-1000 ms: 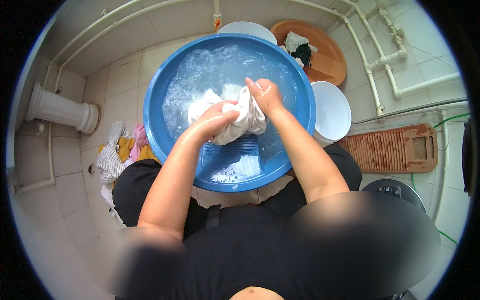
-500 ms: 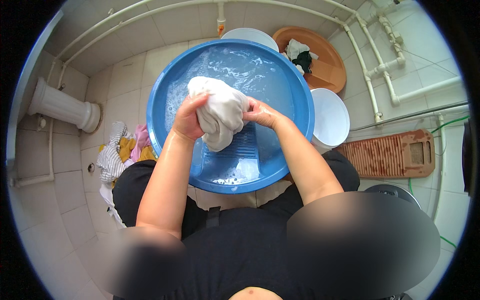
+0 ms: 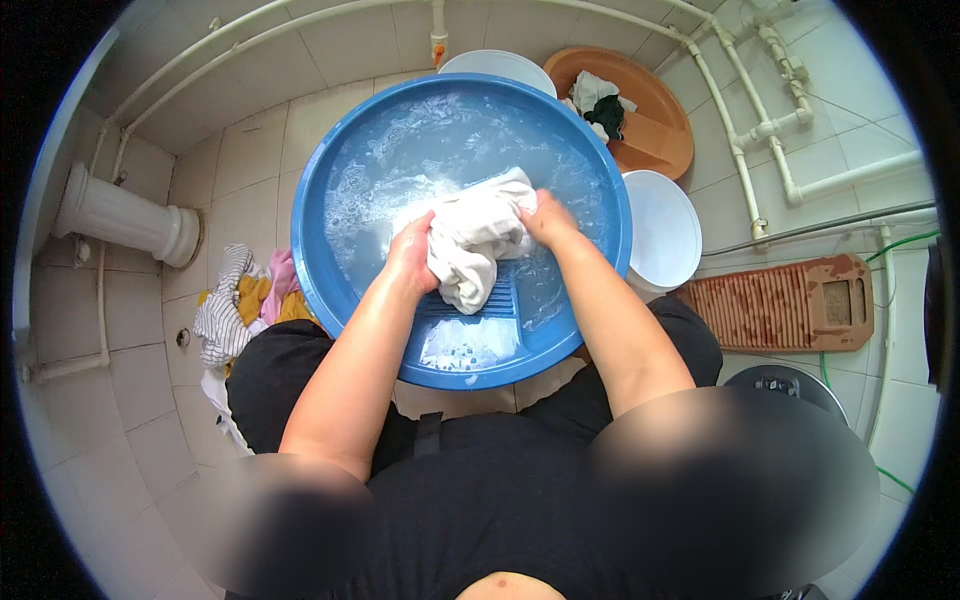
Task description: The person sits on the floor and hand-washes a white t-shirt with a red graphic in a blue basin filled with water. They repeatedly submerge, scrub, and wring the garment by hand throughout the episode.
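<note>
A wet, bunched white cloth (image 3: 475,238) hangs over the near part of a large round blue basin (image 3: 305,230) of sudsy water. My left hand (image 3: 412,257) is closed on its left side, the thumb on top. At its right end my right hand (image 3: 546,217) grips the fabric, slightly smeared by motion. The cloth's lower fold lies over the ridged washboard (image 3: 470,335) moulded into the basin's near side. Whether the garment has sleeves or seams cannot be told from its folds.
A brown washboard (image 3: 770,305) lies at the right, near a white bucket (image 3: 662,230). Behind stand another white bucket (image 3: 500,66) and an orange-brown basin (image 3: 660,150) with clothes. Left, a clothes pile (image 3: 240,300) rests on the tiles. White pipes (image 3: 740,150) line the walls.
The white cloth has moved right and slightly lower, spreading out sideways between my hands. Both hands have shifted right with it, and the water is more stirred and foamy.
</note>
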`<state>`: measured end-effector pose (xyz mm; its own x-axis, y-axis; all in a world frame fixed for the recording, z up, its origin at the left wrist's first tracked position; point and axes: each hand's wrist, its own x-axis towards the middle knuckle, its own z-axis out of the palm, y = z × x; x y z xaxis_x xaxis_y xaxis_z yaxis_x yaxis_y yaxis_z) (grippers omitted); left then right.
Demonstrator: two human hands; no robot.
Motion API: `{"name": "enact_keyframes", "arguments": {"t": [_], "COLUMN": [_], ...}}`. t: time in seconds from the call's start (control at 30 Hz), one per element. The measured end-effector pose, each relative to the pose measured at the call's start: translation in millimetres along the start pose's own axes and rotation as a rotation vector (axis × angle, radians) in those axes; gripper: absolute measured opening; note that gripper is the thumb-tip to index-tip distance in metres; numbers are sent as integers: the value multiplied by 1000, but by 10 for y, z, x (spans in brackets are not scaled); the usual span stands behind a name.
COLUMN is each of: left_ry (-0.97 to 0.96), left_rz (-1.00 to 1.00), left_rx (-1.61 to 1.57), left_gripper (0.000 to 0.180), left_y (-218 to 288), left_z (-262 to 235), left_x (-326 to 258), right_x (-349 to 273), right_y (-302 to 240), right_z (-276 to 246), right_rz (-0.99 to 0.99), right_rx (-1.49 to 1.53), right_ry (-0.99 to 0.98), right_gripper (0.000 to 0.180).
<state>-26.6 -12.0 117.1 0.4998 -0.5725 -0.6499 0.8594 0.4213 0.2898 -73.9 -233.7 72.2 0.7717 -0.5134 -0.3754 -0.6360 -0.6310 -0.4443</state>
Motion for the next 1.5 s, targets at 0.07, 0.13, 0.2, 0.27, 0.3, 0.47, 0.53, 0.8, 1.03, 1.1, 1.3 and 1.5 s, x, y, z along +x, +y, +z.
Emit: {"name": "enact_keyframes", "arguments": {"t": [0.07,0.13,0.2,0.27,0.3,0.47,0.53,0.8,1.03,1.1,1.3,1.5], "left_ry": [33,70,128,36,-11,-305,-469,-13,-413,-210,-131,-71], "left_rz": [95,193,311,374,404,144,23,209,177,-16,58,237], "left_rx": [93,175,230,269,288,-102,-229,44,-75,-3,125,72], "left_gripper": [30,27,27,30,34,46,49,33,37,44,44,31], "left_y": [11,2,-7,-31,-36,125,212,-88,-119,76,-70,-41], "left_z": [-77,-14,207,181,181,205,-25,181,51,299,244,91], "left_x": [143,130,-125,-74,-52,-189,-64,-61,14,-303,-93,-19], "right_x": [21,151,-32,-18,95,-620,-992,-985,-1273,-1386,-415,-98], "right_y": [32,212,-84,-145,-99,-1070,-1278,-1225,-1321,-1383,-836,-156], "right_z": [14,48,-113,-70,34,-248,-150,-29,-95,-60,-186,14], "right_rz": [98,160,54,-163,-333,-862,-1032,-893,-955,-1035,-351,-177], "right_rx": [-27,78,-96,160,499,682,512,386,464,371,279,138], "right_ry": [-218,-407,-128,120,222,-66,9,543,310,197,496,282], "right_gripper": [68,67,63,52,45,41,36,25,22,21,37,57]}}
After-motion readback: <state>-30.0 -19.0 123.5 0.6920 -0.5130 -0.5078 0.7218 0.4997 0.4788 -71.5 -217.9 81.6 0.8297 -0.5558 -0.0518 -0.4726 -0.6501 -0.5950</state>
